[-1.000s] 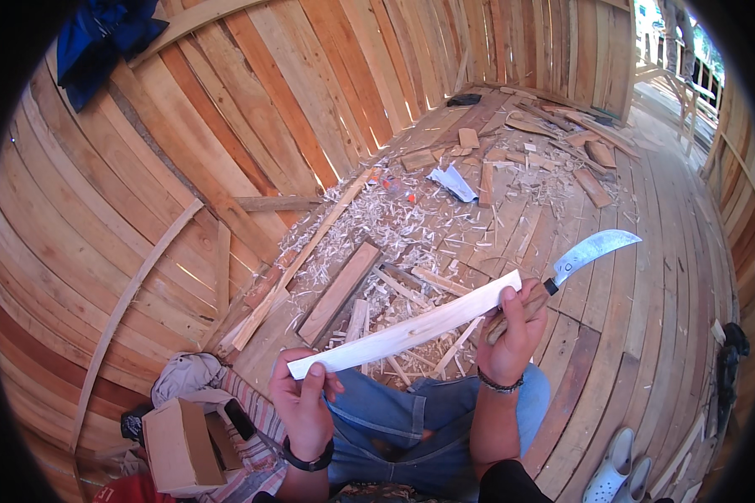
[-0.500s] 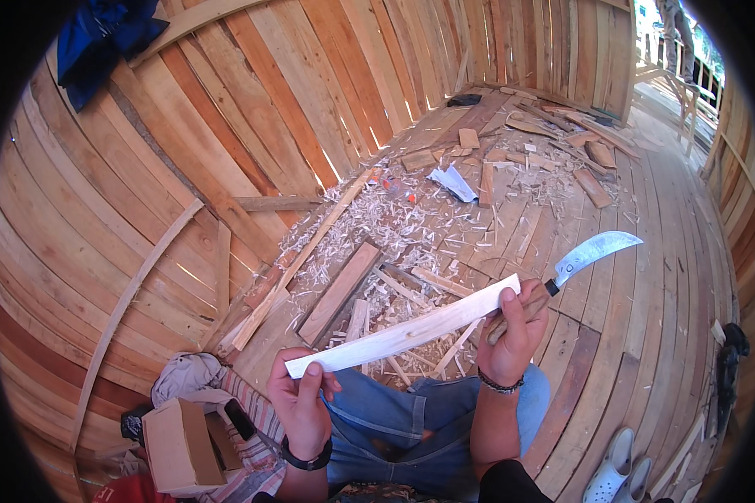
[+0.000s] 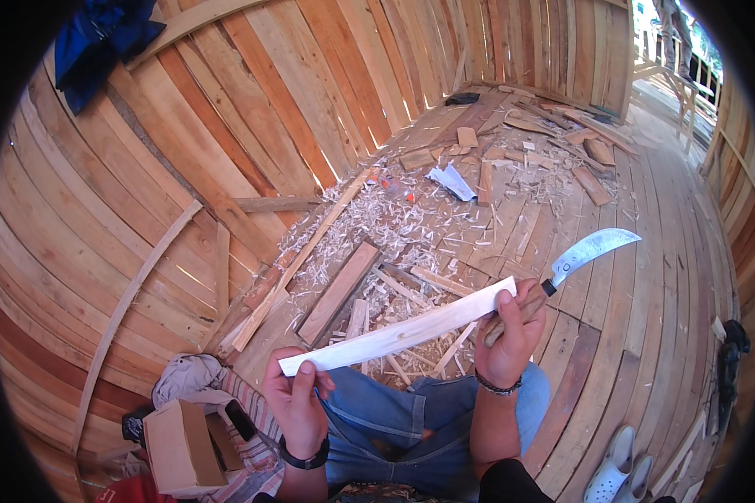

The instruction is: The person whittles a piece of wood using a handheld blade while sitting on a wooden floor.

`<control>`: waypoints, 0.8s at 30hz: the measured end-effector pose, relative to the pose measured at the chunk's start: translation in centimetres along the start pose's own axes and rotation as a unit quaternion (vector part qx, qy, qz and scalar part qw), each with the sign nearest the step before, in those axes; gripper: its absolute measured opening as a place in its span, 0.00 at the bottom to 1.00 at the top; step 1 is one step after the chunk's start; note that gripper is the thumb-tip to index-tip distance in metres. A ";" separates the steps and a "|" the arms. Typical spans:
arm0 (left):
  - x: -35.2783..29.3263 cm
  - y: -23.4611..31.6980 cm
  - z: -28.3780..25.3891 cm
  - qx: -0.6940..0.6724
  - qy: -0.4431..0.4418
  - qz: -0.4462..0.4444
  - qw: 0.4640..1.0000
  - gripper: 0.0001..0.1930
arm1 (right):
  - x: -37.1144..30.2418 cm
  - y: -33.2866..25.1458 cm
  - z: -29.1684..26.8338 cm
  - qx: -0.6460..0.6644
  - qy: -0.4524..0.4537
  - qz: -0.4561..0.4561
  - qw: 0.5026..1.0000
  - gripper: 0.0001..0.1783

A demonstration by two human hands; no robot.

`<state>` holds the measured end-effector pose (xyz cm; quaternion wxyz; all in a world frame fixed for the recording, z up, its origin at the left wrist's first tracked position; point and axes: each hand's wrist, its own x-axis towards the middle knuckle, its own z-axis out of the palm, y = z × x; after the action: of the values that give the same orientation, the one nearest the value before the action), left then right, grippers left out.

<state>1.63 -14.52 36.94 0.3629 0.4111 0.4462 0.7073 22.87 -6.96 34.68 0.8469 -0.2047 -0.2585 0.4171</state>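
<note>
A pale, flat wooden strip [image 3: 398,329] spans the space above my lap, its right end raised. My left hand [image 3: 300,402] is closed on its lower left end, thumb on top. At the other end my right hand [image 3: 513,329] pinches the strip under the thumb. That same hand also grips the wooden handle of a curved knife [image 3: 594,250], whose blade points away to the right and touches nothing. Part of the handle is hidden by my fingers.
Wood shavings [image 3: 369,210] and offcuts [image 3: 591,186] litter the plank floor ahead. A thick wooden block [image 3: 340,292] lies beyond the strip. At my left stands a cardboard box [image 3: 180,444] on striped cloth; clogs [image 3: 612,465] sit at lower right. A plank wall rises on the left.
Both hands, with the strip and the knife, have shifted very slightly to the left. The grips are the same.
</note>
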 end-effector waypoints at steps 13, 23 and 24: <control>0.1 0.0 -0.3 -0.001 -0.001 0.003 1.000 0.07 | 0.0 -0.1 0.8 -0.018 -0.006 -0.018 1.000 0.10; 0.1 0.0 -0.3 -0.006 -0.011 0.009 1.000 0.08 | 0.0 -0.2 0.1 0.004 -0.012 -0.009 1.000 0.13; 0.1 0.0 -0.3 -0.009 -0.012 0.009 1.000 0.08 | 0.0 -0.2 0.1 0.004 -0.012 -0.009 1.000 0.13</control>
<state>1.34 -14.51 36.90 0.3652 0.4204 0.4318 0.7096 22.92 -7.03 34.84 0.8484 -0.1941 -0.2684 0.4128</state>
